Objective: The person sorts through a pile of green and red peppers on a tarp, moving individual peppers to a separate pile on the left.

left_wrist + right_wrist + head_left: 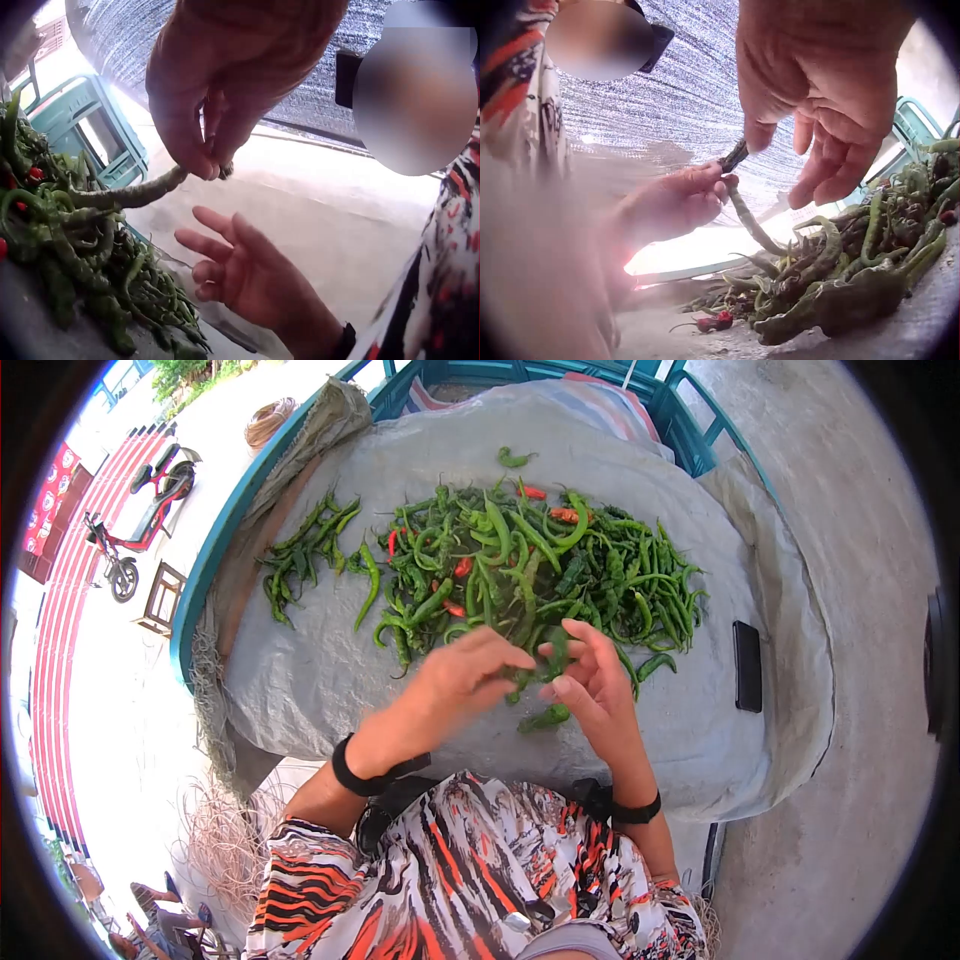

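Note:
My left hand (450,682) is blurred in the head view, over the near edge of a pile of green chili peppers (620,575). In the left wrist view its thumb and fingertips pinch one end of a long, slightly wrinkled green chili pepper (135,196), which extends toward the pile. The right wrist view shows this pepper (748,217) hanging from the left fingertips, with a short dark piece above them, near the right thumb. Beside it, my right hand (600,695) has its fingers spread and loosely bent. A few red peppers (463,567) lie within the pile.
The peppers lie on a grey sheet (300,690) covering a teal-framed cart bed (190,610). A smaller group of peppers (310,545) lies left of the pile, and a black phone (747,665) to the right. One green pepper (545,718) lies below the hands.

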Available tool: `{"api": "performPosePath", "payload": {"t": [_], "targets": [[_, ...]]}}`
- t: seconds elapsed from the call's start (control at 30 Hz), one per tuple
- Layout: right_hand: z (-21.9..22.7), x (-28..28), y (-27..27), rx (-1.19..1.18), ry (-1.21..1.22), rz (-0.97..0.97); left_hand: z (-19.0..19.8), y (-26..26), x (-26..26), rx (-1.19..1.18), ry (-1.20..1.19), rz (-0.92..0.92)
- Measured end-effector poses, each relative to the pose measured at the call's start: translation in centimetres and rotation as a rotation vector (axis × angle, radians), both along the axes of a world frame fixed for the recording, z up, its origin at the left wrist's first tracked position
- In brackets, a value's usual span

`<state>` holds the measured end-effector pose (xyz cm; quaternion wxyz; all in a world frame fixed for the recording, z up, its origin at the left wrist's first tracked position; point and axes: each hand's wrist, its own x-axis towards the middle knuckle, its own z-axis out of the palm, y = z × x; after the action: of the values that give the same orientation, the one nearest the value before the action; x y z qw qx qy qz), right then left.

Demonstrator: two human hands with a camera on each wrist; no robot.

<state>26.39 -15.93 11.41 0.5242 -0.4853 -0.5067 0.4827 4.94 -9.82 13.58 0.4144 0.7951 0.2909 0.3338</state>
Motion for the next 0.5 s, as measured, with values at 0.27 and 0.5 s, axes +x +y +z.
{"api": "performPosePath", "payload": {"t": [0.27,0.5], "targets": [[-1.3,1.4,-0.2,-0.091,0.019,-0.031,-0.8,-1.4,0.3,0.020,0.018,0.072],[-1.6,1.1,1.0,0.105,-0.310,-0.193,3.1,-1.3,-1.2,-0.058,-0.387,0.136]]}}
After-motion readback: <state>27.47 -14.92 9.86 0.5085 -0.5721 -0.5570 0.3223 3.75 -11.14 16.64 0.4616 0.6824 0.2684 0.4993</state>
